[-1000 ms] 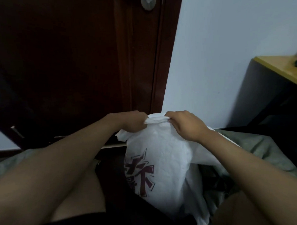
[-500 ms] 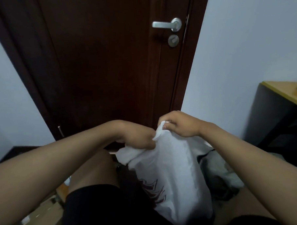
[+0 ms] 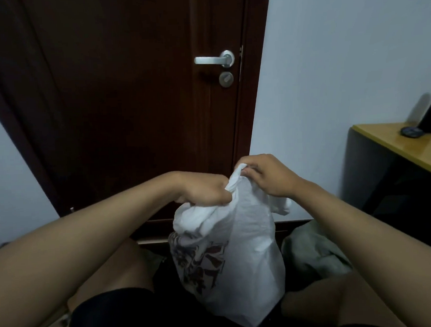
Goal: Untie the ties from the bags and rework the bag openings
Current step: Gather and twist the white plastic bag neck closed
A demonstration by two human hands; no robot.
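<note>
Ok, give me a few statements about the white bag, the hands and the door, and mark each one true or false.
1. Both hands grip the top of the white plastic bag with dark red print. True: left hand, right hand.
2. The bag's mouth is spread wide open. False: it is bunched and twisted.
3. The silver lever door handle sits on a dark brown wooden door. True.
4. The bag lies on the yellow-topped desk. False: it is between the person's legs.
</note>
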